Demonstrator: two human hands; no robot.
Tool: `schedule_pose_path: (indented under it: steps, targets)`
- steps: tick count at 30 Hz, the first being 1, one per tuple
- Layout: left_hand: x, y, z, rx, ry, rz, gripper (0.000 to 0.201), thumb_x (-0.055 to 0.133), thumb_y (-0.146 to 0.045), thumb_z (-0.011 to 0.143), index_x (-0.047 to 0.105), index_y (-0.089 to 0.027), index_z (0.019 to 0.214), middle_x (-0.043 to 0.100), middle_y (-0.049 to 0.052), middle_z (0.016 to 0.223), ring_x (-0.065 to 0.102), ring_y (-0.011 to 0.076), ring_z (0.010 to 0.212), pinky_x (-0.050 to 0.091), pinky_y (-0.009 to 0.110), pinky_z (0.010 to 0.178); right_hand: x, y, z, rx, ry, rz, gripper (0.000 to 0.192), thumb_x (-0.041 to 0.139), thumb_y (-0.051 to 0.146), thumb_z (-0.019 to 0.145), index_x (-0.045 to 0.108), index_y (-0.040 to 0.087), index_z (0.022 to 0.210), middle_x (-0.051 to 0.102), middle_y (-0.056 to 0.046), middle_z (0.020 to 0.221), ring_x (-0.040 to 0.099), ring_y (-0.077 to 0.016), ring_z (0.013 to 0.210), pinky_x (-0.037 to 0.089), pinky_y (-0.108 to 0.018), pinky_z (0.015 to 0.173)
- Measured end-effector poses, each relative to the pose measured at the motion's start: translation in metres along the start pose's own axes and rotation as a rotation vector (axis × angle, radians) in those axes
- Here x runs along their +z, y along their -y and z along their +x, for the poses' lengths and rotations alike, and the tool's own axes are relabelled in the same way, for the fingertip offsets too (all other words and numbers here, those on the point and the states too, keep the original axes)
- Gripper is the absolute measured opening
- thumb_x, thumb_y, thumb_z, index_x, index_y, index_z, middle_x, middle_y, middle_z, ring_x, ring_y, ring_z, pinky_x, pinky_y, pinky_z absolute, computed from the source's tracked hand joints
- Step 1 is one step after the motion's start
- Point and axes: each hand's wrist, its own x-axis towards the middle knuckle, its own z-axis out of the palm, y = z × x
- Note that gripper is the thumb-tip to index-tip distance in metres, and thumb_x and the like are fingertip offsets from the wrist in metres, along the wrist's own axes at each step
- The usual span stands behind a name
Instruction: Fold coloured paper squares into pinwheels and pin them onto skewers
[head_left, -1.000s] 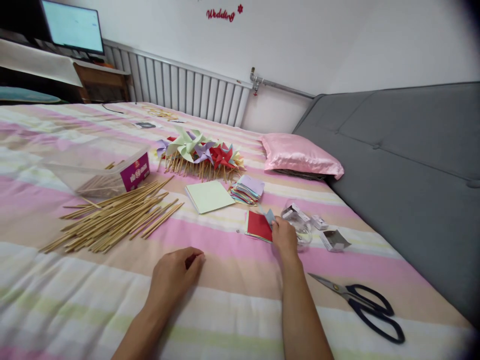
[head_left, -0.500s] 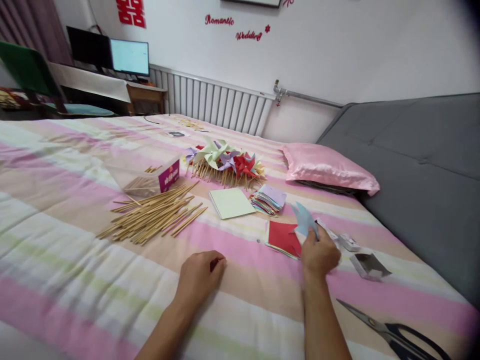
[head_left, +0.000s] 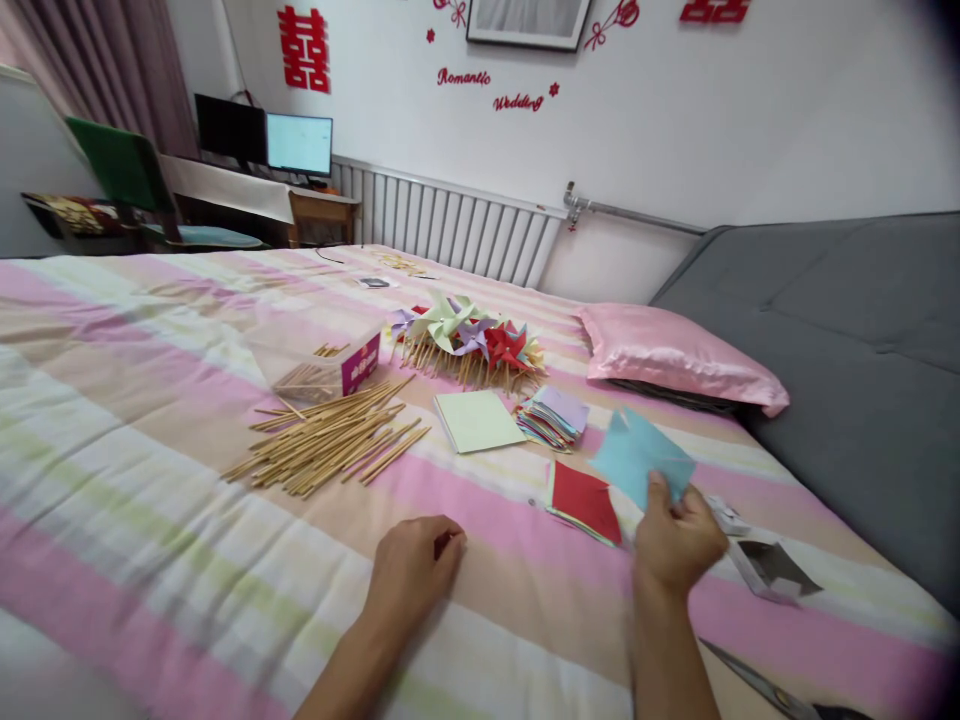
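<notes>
Light-blue sheet of thin paper [head_left: 637, 450] with cut corners, held above the pink-and-white striped bedspread [head_left: 517, 640], just right of the red-topped stack of paper squares [head_left: 585, 498]. Pinched at its near edge by thumb and fingers of the right hand [head_left: 679, 545]. Probably feather-light, easily creased; best gripped flat, clear of the cuts. Left hand [head_left: 418, 560] loosely curled, palm hidden: impossible to tell whether empty.

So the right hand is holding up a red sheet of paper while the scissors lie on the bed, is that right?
Not quite: the sheet of paper held up in the right hand is light blue, not red, as the head view shows. The scissors do lie on the bed.
</notes>
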Motion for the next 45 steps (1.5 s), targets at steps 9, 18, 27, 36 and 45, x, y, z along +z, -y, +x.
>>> schedule_pose_path:
  steps: [9,18,27,36,45]
  targets:
    - [0.001,0.003,0.008,-0.181,-0.095,-0.761,0.046,0.053,-0.053,0.080,0.068,-0.013,0.097,0.071,0.011,0.094,0.063,0.0246,0.089,0.045,0.032,0.077,0.022,0.038,-0.076,0.686,0.817,0.918,0.035,0.078,0.035,0.062,0.066,0.018,0.090,0.073,-0.002,0.084,0.067,-0.0182,0.076,0.053,-0.032,0.073]
    - [-0.004,-0.010,0.003,-0.348,0.113,-1.329,0.040,0.067,-0.049,0.073,0.069,-0.013,0.089,0.072,0.008,0.074,0.064,0.0169,0.060,0.046,0.025,0.054,0.018,0.046,-0.101,0.625,1.276,0.866,0.033,0.072,0.039,0.072,0.068,0.016,0.094,0.074,-0.005,0.079,0.069,-0.0223,0.076,0.052,-0.036,0.074]
    - [-0.001,-0.007,0.005,-0.444,0.050,-1.369,0.033,0.074,-0.039,0.067,0.070,-0.011,0.084,0.072,0.008,0.069,0.065,0.0181,0.060,0.048,0.026,0.057,0.014,0.051,-0.098,0.548,1.322,0.806,0.039,0.075,0.046,0.066,0.068,0.016,0.090,0.074,-0.004,0.076,0.067,-0.0205,0.067,0.052,-0.032,0.067]
    - [0.001,-0.005,0.000,-0.414,0.253,-1.264,0.040,0.070,-0.048,0.068,0.072,-0.011,0.083,0.070,0.007,0.065,0.061,0.0175,0.056,0.046,0.027,0.059,0.012,0.049,-0.096,0.572,1.196,0.829,0.034,0.082,0.037,0.058,0.070,0.016,0.082,0.070,-0.001,0.068,0.061,-0.0144,0.058,0.048,-0.025,0.059]
    - [-0.002,-0.006,0.001,-0.393,0.178,-1.297,0.038,0.067,-0.047,0.072,0.070,-0.010,0.078,0.067,0.005,0.062,0.057,0.0138,0.054,0.042,0.023,0.054,0.017,0.045,-0.095,0.651,1.111,0.758,0.034,0.082,0.036,0.057,0.068,0.015,0.078,0.069,0.000,0.061,0.059,-0.0128,0.051,0.046,-0.024,0.055]
